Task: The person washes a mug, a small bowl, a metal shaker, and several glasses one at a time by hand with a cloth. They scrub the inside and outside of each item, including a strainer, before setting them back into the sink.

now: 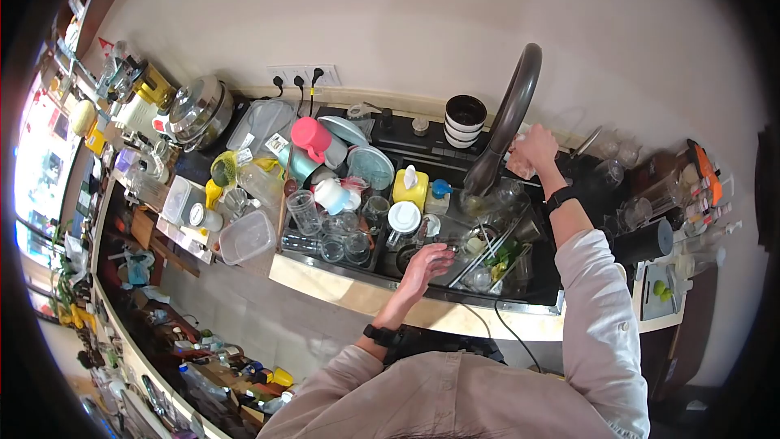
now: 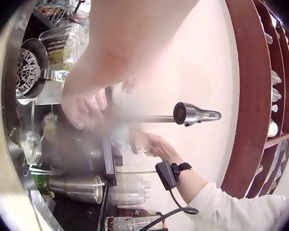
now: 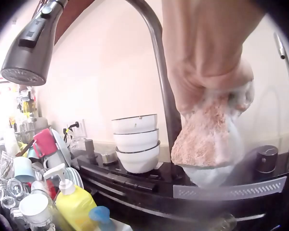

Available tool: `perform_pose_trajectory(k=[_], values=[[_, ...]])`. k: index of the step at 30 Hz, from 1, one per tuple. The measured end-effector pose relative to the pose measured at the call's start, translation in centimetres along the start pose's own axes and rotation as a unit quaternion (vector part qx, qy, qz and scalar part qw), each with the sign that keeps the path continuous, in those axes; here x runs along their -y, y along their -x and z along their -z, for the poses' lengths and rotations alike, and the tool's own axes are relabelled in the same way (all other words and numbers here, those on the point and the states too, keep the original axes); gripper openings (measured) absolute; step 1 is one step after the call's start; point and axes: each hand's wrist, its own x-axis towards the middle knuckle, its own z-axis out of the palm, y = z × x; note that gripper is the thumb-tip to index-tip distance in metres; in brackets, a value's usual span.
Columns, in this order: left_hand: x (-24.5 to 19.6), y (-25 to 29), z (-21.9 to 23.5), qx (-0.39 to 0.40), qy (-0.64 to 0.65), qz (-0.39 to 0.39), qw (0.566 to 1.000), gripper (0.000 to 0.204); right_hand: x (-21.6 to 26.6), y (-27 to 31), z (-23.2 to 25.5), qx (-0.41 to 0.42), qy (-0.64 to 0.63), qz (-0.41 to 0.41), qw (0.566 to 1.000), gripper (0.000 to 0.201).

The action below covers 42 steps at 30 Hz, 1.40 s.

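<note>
My right hand [image 1: 536, 148] [image 3: 214, 77] is at the back of the sink, beside the dark curved faucet [image 1: 510, 106]. Its fingers grip a pinkish, rough-textured cloth or sponge [image 3: 200, 137]. Below that is a whitish, cloudy thing [image 3: 212, 176], which cannot be identified; the fingertips are partly hidden. My left hand [image 1: 426, 267] [image 2: 86, 108] hovers over the front of the sink with relaxed fingers and nothing in them. Under and beside it lie a drain strainer [image 2: 28, 71] and a metal cup [image 2: 77, 188].
Three stacked bowls [image 3: 137, 142] stand left of the faucet. A yellow pump bottle [image 1: 410, 187], a white-lidded jug [image 1: 404, 216] and several glasses crowd the sink's left side. Long thin sticks and greens [image 1: 502, 262] lie at its right. A black cylinder [image 1: 646, 241] is further right.
</note>
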Motion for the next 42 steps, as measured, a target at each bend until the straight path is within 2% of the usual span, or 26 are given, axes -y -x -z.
perform_pose_trajectory(k=[9,12,15,16,21,24,26,27,28,29,31,34,37,38,42], values=[[0.5,0.2,0.8,-0.017,-0.012,0.001,1.0,0.05,0.0,-0.4,0.2,0.038,0.006,0.001,0.999,0.042],[0.2,0.0,0.7,-0.047,-0.022,0.043,0.998,0.043,0.3,0.0,1.8,0.046,-0.023,0.003,0.999,0.044],[0.1,-0.3,0.3,-0.116,-0.065,0.087,0.987,0.036,0.3,1.4,3.6,0.035,-0.034,-0.001,0.999,0.044],[0.0,-0.5,-0.1,-0.143,-0.071,0.1,0.982,0.032,0.1,2.0,4.2,0.02,-0.041,0.002,0.999,0.042],[-0.2,-0.7,-0.7,-0.141,-0.118,0.116,0.976,0.031,-1.6,7.1,6.3,-0.041,-0.101,0.026,0.994,0.034],[-0.4,-0.8,-1.0,-0.137,-0.158,0.114,0.971,0.031,-4.0,11.0,6.6,-0.03,-0.161,0.053,0.985,0.033],[-0.3,-0.9,-0.7,-0.133,-0.239,0.116,0.955,0.03,-6.1,13.4,5.8,0.007,-0.162,0.046,0.986,0.033],[-0.1,-0.9,-0.5,-0.132,-0.279,0.117,0.944,0.03,-7.0,14.7,5.3,0.027,-0.163,0.043,0.985,0.033],[-0.2,-0.7,-0.7,-0.141,-0.328,0.079,0.931,0.032,-7.6,16.0,4.9,0.048,-0.169,0.037,0.984,0.034],[-0.5,-0.5,-1.0,-0.16,-0.428,0.069,0.887,0.03,-8.3,17.3,4.4,0.069,-0.176,0.031,0.981,0.035],[-1.2,0.0,-1.6,-0.173,-0.649,0.065,0.738,0.028,-9.7,19.6,3.3,0.131,-0.137,0.007,0.982,0.04],[-1.4,1.1,-0.9,-0.186,-0.733,0.03,0.654,0.022,-11.5,22.9,2.0,0.168,-0.176,0.009,0.97,0.036],[-0.7,1.7,0.7,-0.199,-0.769,0.025,0.607,0.019,-13.4,26.1,0.4,0.154,-0.174,0.065,0.97,0.028],[-0.5,1.7,1.2,-0.199,-0.766,0.053,0.609,0.021,-13.6,26.9,0.3,0.155,-0.163,0.072,0.972,0.028],[-0.7,1.5,0.4,-0.24,-0.77,0.045,0.59,0.028,-14.0,28.1,-0.5,0.157,-0.181,0.073,0.968,0.028]])
